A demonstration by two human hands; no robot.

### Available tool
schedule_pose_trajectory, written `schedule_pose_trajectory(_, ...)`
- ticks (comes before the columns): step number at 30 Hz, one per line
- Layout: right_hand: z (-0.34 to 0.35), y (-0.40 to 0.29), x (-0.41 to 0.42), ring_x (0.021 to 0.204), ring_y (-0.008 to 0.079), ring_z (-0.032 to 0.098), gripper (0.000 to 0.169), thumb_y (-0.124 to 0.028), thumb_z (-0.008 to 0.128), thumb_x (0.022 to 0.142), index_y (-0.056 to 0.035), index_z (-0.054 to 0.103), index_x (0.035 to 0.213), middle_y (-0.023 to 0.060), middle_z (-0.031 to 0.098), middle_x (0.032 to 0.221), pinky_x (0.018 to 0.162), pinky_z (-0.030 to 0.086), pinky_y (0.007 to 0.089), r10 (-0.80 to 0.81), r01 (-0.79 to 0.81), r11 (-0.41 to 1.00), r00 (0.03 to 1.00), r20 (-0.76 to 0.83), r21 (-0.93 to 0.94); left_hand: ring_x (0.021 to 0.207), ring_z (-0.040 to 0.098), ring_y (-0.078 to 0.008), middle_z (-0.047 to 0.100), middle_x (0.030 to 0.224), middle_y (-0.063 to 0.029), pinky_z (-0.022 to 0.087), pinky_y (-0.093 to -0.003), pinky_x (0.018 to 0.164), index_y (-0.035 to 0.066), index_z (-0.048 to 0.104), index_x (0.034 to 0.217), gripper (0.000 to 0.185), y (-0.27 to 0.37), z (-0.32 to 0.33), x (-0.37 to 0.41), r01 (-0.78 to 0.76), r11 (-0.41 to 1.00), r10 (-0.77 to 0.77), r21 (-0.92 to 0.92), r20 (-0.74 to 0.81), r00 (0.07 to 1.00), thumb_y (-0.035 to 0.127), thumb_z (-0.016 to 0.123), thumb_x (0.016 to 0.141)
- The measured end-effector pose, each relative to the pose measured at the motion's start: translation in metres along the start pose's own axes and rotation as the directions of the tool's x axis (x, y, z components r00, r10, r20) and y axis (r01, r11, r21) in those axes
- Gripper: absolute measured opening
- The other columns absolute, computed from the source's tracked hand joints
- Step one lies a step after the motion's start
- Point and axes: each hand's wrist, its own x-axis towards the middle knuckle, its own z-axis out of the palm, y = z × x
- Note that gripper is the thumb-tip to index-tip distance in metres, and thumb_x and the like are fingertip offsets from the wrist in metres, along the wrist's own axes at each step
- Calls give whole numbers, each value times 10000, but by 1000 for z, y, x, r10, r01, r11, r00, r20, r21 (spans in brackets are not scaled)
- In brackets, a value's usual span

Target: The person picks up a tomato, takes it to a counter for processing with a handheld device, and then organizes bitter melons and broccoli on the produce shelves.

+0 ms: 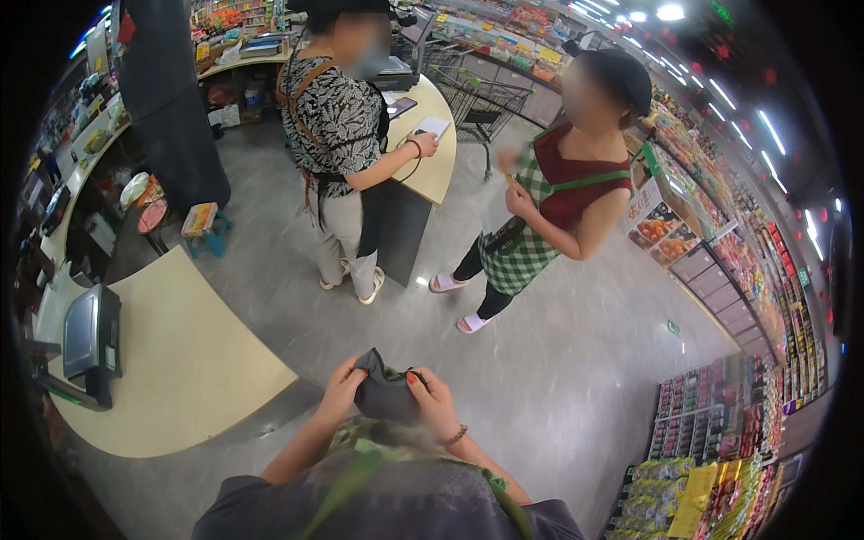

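Note:
Both of my hands grip a dark grey piece of cloth (388,399) in front of my body. My left hand (346,383) pinches its upper left corner, thumb on the near side. On the right edge, my right hand (432,398) holds it with the thumb laid over the front; a beaded bracelet circles that wrist. The cloth sags between the hands, and its top edge gapes to show a green patterned inner side. Whether it is a pouch, a cap or a folded garment I cannot tell. Green apron straps (351,482) cross my dark top below.
A pale counter (196,351) with a scale (91,334) stands at left. Ahead, one person (337,135) touches a notepad (432,127) on another counter (435,169); a second person (547,196) wears a checked apron. A shopping cart (479,101) stands behind, stocked shelves (702,418) at right.

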Motion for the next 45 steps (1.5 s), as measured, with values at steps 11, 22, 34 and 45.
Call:
schedule_pose_trajectory(11,-91,-69,172,959,92,564,284,-51,533,960,-17,643,1220,20,635,1119,851,459,255,-74,66,996,988,137,62,887,549,-55,619,981,25,440,-215,786,-14,600,1183,241,49,68,215,-172,984,174,38,-49,984,32,548,952)
schedule_pose_trajectory(22,-94,-96,365,935,75,525,319,45,568,951,-33,564,1260,2,581,1040,829,439,224,-39,29,999,835,548,27,937,521,-51,599,1034,30,406,-207,841,-1,587,1197,247,101,54,264,-197,980,170,-2,-496,852,84,513,977)
schedule_pose_trajectory(34,-41,-138,440,851,79,548,201,43,564,917,-14,546,1109,15,573,901,770,471,251,-12,-16,1000,597,802,27,1172,483,-134,500,1293,-43,363,-275,1021,18,399,1409,426,117,104,297,-356,922,166,-150,-680,715,191,475,1028)
schedule_pose_trajectory(45,8,-153,451,944,94,575,194,32,532,927,-5,595,1107,33,610,1005,863,478,258,-175,136,983,514,839,122,1092,515,-101,580,1175,-37,395,-254,976,-1,511,1297,300,145,64,268,-251,960,259,127,-749,611,124,518,1024)
